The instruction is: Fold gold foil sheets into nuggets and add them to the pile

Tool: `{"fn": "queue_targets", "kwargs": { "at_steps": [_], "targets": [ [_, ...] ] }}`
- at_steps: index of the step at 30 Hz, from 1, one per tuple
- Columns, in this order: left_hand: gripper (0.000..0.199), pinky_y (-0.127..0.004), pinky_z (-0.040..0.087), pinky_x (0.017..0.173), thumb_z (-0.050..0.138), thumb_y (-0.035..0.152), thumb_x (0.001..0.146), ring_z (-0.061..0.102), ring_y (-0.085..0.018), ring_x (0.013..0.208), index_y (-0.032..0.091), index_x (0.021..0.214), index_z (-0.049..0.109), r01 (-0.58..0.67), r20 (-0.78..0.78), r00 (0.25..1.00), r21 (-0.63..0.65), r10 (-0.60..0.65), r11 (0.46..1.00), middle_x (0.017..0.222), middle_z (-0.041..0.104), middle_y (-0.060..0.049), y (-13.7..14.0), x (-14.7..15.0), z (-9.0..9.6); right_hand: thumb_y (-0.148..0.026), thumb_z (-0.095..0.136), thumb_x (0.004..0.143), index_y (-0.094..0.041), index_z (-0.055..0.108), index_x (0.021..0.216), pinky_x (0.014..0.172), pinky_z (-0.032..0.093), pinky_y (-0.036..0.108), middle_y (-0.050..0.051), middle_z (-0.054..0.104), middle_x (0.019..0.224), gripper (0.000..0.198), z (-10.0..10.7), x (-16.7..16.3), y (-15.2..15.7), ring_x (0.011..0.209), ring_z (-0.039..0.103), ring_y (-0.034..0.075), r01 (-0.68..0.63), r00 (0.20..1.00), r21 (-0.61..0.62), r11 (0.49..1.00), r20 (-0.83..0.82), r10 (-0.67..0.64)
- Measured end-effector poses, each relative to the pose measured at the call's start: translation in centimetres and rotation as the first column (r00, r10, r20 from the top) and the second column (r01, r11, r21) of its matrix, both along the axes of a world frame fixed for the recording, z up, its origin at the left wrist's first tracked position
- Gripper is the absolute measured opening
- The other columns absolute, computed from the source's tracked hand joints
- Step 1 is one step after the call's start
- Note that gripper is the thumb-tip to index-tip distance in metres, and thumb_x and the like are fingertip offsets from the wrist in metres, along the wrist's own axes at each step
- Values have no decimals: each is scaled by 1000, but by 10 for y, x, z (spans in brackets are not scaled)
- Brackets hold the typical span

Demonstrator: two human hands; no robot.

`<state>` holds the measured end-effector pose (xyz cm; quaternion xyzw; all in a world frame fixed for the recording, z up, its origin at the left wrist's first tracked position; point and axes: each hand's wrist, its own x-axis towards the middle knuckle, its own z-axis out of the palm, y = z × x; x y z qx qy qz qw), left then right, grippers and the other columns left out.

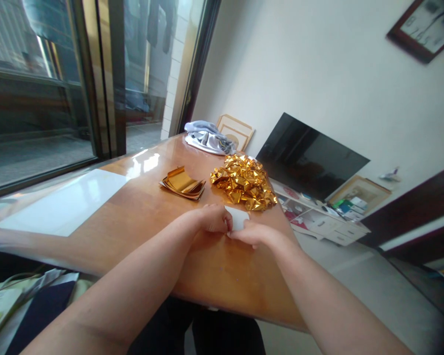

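Between both hands is a small sheet of paper [237,217], its white side facing up, just above or on the wooden table. My left hand [217,218] is closed on its left edge, fingers curled. My right hand [247,233] pinches the lower right part of the same sheet. Right behind the hands lies a heap of folded shiny gold paper pieces [244,182]. To the left of the heap sits a stack of flat gold foil sheets [184,182], the top one curling up. My fingertips are partly hidden behind the hands.
A white board or sheet [64,202] lies on the left of the wooden table [151,227]. Bundled grey-blue cloth [209,137] is at the far end. Beyond stand a television [311,155] and a white cabinet [318,224]. Bags [33,305] are below the near left edge.
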<state>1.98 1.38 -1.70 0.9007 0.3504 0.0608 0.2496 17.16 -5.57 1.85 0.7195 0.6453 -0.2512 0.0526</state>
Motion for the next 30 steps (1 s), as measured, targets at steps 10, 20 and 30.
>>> {"fn": "queue_targets", "kwargs": {
  "at_steps": [10, 20, 30],
  "targets": [
    [25, -24, 42, 67, 63, 28, 70, 64, -18, 80, 33, 88, 78, 23, 20, 1000, 5, -23, 1000, 86, 75, 3, 0, -4, 0, -18, 74, 70, -19, 71, 100, 50, 40, 18, 1, 72, 85, 30, -9, 37, 1, 64, 60, 12, 79, 975, 44, 996, -210, -69],
    [23, -23, 38, 61, 64, 24, 69, 63, -16, 73, 30, 86, 79, 26, 38, 999, -36, -24, 999, 79, 74, 3, 3, -5, -1, -27, 71, 70, -17, 57, 59, 44, 25, 24, -2, 53, 48, 21, -34, 99, -8, 41, 43, 10, 229, 961, 98, 968, -178, -210],
    [23, -21, 39, 61, 63, 19, 66, 59, -15, 67, 26, 81, 78, 45, 129, 991, -26, -41, 999, 74, 71, 2, 6, -6, -9, -28, 62, 79, -18, 60, 82, 54, 35, 20, -2, 62, 73, 11, -27, 92, -11, 61, 51, 10, 168, 886, 281, 945, -463, -20]
  ]
}}
